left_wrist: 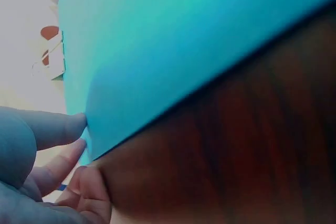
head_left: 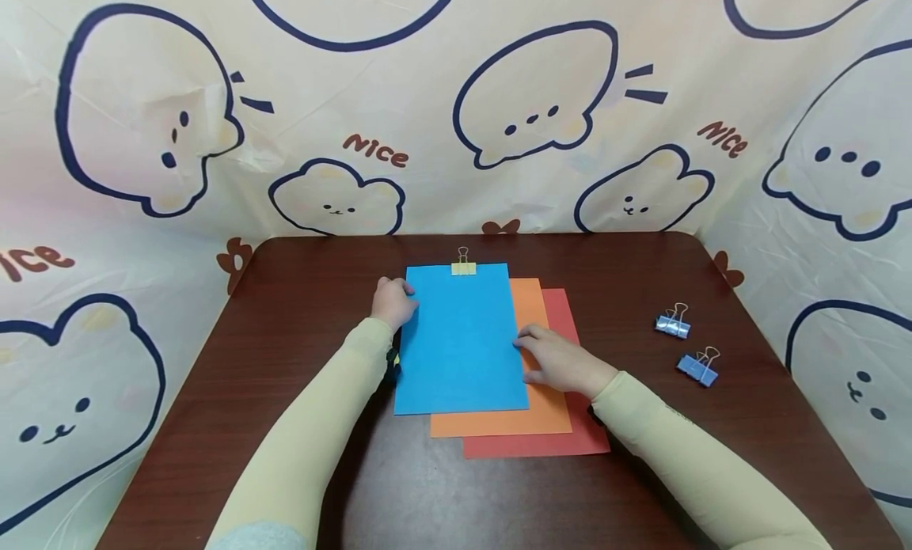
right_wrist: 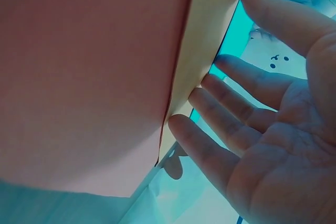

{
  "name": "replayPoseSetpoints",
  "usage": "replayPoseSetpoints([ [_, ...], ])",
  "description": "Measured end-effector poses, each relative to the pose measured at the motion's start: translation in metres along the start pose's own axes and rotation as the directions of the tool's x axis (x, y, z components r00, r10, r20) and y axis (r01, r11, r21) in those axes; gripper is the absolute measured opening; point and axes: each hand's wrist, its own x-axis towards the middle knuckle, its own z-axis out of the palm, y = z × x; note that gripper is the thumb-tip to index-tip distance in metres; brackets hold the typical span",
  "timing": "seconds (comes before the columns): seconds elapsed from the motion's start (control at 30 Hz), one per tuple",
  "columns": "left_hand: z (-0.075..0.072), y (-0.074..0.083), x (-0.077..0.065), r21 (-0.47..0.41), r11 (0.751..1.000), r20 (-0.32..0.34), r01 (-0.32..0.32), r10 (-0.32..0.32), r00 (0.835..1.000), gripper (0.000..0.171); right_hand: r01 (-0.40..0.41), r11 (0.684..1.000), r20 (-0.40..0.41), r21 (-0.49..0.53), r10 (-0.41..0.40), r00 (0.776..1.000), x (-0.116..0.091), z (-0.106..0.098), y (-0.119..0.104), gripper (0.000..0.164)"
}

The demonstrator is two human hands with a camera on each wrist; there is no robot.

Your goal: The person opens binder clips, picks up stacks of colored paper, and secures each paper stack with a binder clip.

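A blue sheet of paper (head_left: 459,344) lies uppermost, its top edge carrying a yellow binder clip (head_left: 463,268). Beneath it, an orange sheet (head_left: 499,425) and a red sheet (head_left: 537,445) fan out toward the lower right. My left hand (head_left: 393,301) pinches the blue sheet's upper left corner, with thumb and fingertips at its edge in the left wrist view. At the opposite side my right hand (head_left: 559,360) reaches over the orange and red sheets. Its nearly straight fingers (right_wrist: 252,80) touch the blue sheet's right edge, palm uncurled.
Two blue binder clips, a nearer one (head_left: 698,368) and a farther one (head_left: 673,322), lie on the right side of the dark brown table (head_left: 285,297). A white cloth (head_left: 427,99) printed with cartoon bears hangs behind and along both sides.
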Motion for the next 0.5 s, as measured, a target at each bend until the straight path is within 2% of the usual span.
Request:
replayPoseSetpoints([
  [0.1,-0.003,0.004,-0.003,0.065,0.998,0.027,-0.006,0.004,1.000,0.035,-0.006,1.000,-0.001,0.002,0.006,1.000,0.000,0.001,0.000,0.060],
  [0.2,-0.005,0.010,-0.009,0.192,0.981,0.072,-0.042,0.029,0.997,0.045,-0.016,1.000,-0.003,0.000,0.016,1.000,0.000,0.001,-0.001,0.061],
  [0.27,-0.005,0.016,-0.017,0.304,0.949,0.112,-0.084,0.052,0.992,0.054,-0.022,1.000,-0.002,0.000,0.022,1.000,0.000,0.001,-0.001,0.061],
  [0.37,-0.004,0.025,-0.031,0.432,0.888,0.172,-0.156,0.089,0.981,0.065,-0.018,1.000,-0.002,-0.003,0.018,1.000,0.000,0.002,0.000,0.060],
  [0.5,0.000,0.037,-0.053,0.491,0.837,0.238,-0.241,0.138,0.961,0.069,-0.013,1.000,0.001,-0.003,0.013,1.000,-0.001,0.002,0.000,0.059],
])
